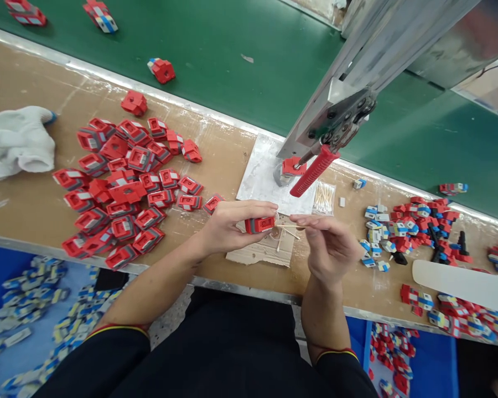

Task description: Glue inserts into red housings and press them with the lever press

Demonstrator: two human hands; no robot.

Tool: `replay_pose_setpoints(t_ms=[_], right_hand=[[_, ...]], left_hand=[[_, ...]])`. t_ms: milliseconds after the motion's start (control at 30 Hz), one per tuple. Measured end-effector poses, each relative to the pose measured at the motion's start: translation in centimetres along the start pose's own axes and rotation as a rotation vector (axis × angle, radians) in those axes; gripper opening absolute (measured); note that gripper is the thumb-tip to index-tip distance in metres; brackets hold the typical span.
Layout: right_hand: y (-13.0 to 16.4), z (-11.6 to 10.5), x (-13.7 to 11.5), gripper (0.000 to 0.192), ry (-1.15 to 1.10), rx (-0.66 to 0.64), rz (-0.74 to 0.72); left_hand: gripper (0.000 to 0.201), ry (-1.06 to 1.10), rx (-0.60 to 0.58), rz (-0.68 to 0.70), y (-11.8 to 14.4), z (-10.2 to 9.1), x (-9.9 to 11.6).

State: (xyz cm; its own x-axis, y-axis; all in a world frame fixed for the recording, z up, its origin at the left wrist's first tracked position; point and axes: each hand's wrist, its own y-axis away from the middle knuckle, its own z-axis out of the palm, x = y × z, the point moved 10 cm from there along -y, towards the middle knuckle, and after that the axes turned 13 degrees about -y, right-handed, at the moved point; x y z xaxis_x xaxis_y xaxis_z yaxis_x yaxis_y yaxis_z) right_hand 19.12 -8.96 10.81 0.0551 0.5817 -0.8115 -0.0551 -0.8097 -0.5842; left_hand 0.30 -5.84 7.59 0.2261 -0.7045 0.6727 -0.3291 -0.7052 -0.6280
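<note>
My left hand (232, 224) grips a small red and grey plastic housing (260, 224) above the bench's front edge. My right hand (327, 243) pinches a thin cotton swab (289, 226) whose tip points left at the housing. Under both hands lies a scrap of cardboard (261, 251) with a few loose swabs on it. Behind it a hand press with a red handle (314, 171) stands on a grey plate (259, 177), with one red part (291, 166) seated under it.
A pile of red housings (120, 188) covers the bench on the left, beside a white glove (16, 141). Small red, blue and white parts (406, 232) lie on the right. A bag of swabs (324, 198) sits by the press. A green conveyor (216, 55) carries a few parts.
</note>
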Motion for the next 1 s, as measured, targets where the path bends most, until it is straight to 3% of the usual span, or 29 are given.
replay_pose_setpoints(t_ms=[67, 233, 333, 400, 533, 600, 767, 1000], right_hand=[[-0.5, -0.4, -0.9, 0.017, 0.039, -0.073, -0.062], [0.8, 2.6, 1.4, 0.021, 0.275, -0.576, -0.001], [1.9, 3.4, 3.0, 0.02, 0.346, -0.68, 0.035], [1.5, 2.8, 2.8, 0.02, 0.296, -0.569, 0.038], [0.0, -0.5, 0.3, 0.017, 0.008, -0.081, -0.049], [0.1, -0.7, -0.3, 0.014, -0.105, 0.032, -0.08], [0.2, 1.4, -0.3, 0.019, -0.138, -0.041, -0.093], [0.1, 1.7, 0.0, 0.021, -0.089, -0.069, -0.084]], left_hand=[[0.036, -0.005, -0.006, -0.024, 0.0, -0.1, -0.2], [0.038, 0.041, -0.02, -0.156, 0.3, -0.1, -1.4], [0.03, 0.067, -0.02, -0.172, 0.4, 0.1, -1.7], [0.029, 0.078, -0.023, -0.168, 0.5, 0.3, -1.7], [0.032, 0.11, -0.027, -0.143, 0.5, 1.1, -1.5], [0.033, 0.124, -0.037, -0.135, 0.6, 1.5, -1.2], [0.031, 0.184, -0.047, -0.167, 0.7, 2.1, -1.1], [0.033, 0.188, -0.034, -0.174, 0.8, 1.9, -1.2]])
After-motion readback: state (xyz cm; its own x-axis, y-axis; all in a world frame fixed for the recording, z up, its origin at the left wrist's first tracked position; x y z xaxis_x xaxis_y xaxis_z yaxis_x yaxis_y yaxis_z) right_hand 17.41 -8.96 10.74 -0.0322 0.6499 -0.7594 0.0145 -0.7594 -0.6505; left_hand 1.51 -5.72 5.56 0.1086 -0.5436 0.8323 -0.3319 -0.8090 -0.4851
